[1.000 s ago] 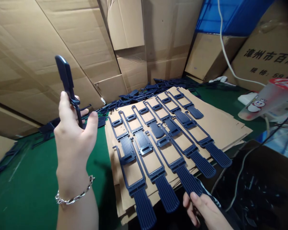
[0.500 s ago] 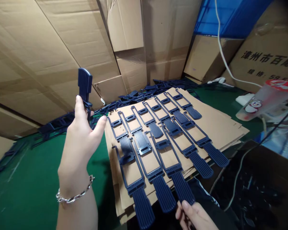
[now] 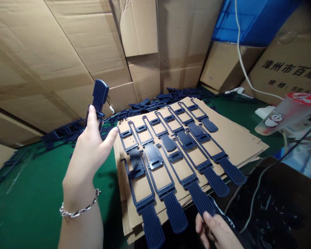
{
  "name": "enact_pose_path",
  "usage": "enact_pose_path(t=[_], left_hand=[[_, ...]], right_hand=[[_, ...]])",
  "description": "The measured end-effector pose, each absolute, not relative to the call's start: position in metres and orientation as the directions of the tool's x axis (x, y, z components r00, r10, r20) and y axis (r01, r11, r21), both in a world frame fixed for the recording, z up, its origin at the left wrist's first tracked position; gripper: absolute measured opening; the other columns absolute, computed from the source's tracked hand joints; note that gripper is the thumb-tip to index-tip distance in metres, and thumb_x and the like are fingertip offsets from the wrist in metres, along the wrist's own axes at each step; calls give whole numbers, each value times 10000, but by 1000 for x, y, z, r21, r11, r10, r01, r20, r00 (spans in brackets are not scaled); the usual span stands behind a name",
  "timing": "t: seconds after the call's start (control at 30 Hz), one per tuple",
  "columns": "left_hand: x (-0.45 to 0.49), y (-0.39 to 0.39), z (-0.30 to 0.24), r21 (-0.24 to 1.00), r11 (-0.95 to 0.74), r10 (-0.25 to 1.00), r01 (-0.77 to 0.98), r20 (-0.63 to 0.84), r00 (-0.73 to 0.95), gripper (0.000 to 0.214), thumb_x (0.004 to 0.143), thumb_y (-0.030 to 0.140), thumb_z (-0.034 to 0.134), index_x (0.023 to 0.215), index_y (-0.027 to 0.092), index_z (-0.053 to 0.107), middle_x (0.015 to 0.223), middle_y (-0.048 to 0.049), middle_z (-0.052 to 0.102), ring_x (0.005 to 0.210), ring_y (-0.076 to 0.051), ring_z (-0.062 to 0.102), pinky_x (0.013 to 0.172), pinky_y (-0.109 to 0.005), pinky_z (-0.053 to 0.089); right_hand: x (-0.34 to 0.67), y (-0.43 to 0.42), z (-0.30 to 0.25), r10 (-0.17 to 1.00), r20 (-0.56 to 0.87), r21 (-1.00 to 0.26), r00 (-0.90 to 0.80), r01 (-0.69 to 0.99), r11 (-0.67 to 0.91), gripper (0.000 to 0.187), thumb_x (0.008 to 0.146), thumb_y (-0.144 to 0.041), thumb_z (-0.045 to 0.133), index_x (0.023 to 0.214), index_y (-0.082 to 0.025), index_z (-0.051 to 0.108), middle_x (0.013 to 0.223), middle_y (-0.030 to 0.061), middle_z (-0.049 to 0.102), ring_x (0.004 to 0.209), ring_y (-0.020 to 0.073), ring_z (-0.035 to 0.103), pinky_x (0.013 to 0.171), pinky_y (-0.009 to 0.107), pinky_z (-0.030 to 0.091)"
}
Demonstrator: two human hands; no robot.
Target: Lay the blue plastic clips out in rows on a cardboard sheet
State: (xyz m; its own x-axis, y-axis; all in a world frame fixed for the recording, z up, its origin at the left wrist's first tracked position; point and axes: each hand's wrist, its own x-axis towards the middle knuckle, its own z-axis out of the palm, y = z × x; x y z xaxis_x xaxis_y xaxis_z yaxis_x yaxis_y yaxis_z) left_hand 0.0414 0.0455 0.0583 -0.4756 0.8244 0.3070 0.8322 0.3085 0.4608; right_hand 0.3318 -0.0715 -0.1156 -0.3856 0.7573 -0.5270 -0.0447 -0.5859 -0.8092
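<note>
My left hand (image 3: 90,148), with a silver chain bracelet at the wrist, is raised left of the cardboard stack. It grips a dark blue plastic part with a ribbed paddle end (image 3: 101,93) pointing up; my fingers hide its lower portion. At the near edge, my right hand (image 3: 220,228) pinches the ribbed end of a framed plastic piece (image 3: 198,195), its thumb on top. That piece still lies on the cardboard stack (image 3: 241,138), among several matching framed pieces (image 3: 151,214) in two overlapping rows, paddle ends toward me.
A heap of dark blue parts (image 3: 145,103) runs along the back of the green table (image 3: 49,180). Cardboard boxes (image 3: 88,41) wall the far side. At right stand a lidded plastic cup (image 3: 274,116) and a white cable (image 3: 239,52).
My left hand and its part have shifted slightly right, and the paddle leans more to the right. My right hand has moved a little right, swinging the pinched paddle end with it.
</note>
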Motion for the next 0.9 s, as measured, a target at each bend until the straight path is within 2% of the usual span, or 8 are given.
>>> enact_pose_path(t=[0.1, 0.2, 0.33, 0.4, 0.5, 0.6, 0.8, 0.9], left_hand=[[39, 46, 57, 460, 304, 827, 835, 309, -471, 765, 741, 441, 530, 1326, 456, 37, 1368, 33, 342, 1269, -215, 395, 1112, -503, 365], [36, 46, 57, 469, 301, 830, 830, 300, -470, 760, 740, 461, 521, 1326, 455, 38, 1360, 31, 359, 1266, -209, 400, 1114, -504, 362], [29, 47, 59, 482, 349, 804, 804, 286, -521, 777, 738, 428, 544, 1327, 454, 38, 1325, 23, 415, 1253, -208, 419, 1112, -517, 356], [27, 47, 60, 473, 365, 791, 802, 296, -535, 777, 739, 432, 542, 1326, 456, 34, 1325, 18, 416, 1256, -209, 415, 1111, -518, 355], [27, 48, 60, 464, 366, 793, 807, 298, -531, 739, 748, 463, 514, 1320, 468, 46, 1312, 27, 432, 1254, -202, 419, 1110, -514, 360], [29, 49, 59, 464, 378, 796, 801, 279, -537, 735, 750, 451, 519, 1319, 471, 54, 1305, 41, 439, 1252, -200, 421, 1116, -513, 352], [32, 53, 58, 460, 389, 802, 798, 258, -539, 746, 750, 467, 510, 1325, 457, 34, 1315, 41, 426, 1260, -202, 410, 1111, -511, 353], [34, 52, 59, 453, 388, 807, 803, 253, -533, 757, 749, 476, 508, 1334, 436, 29, 1317, 23, 426, 1265, -210, 402, 1107, -515, 352]], right_hand=[[346, -59, -128, 701, -431, -812, -569, -95, -576, 677, 693, -761, 484, 844, -103, 433, 526, -3, 411, 434, 61, 360, 443, 170, 282], [370, -42, -136, 631, -354, -866, -691, -12, -499, 758, 628, -761, 559, 978, -100, 435, 668, 34, 470, 498, 58, 406, 468, 160, 314], [399, -24, -137, 746, -362, -890, -559, -32, -455, 823, 564, -796, 564, 973, -84, 501, 631, 36, 451, 472, 72, 403, 435, 173, 288], [403, -20, -130, 806, -413, -872, -425, -72, -485, 755, 617, -744, 572, 958, -72, 529, 614, 36, 450, 459, 78, 404, 431, 183, 279], [397, -19, -116, 779, -534, -805, -331, -86, -588, 624, 687, -667, 589, 888, -76, 558, 599, 31, 455, 473, 72, 396, 461, 189, 286], [388, -20, -110, 737, -597, -746, -318, -118, -655, 575, 656, -650, 633, 689, -82, 550, 534, 15, 411, 452, 59, 350, 462, 194, 270], [388, -23, -122, 761, -584, -758, -282, -146, -636, 583, 670, -611, 645, 519, -71, 488, 520, -5, 314, 446, 44, 301, 462, 193, 228], [391, -26, -123, 758, -590, -756, -277, -139, -639, 580, 670, -608, 647, 525, -67, 498, 535, -6, 312, 455, 43, 314, 470, 190, 232]])
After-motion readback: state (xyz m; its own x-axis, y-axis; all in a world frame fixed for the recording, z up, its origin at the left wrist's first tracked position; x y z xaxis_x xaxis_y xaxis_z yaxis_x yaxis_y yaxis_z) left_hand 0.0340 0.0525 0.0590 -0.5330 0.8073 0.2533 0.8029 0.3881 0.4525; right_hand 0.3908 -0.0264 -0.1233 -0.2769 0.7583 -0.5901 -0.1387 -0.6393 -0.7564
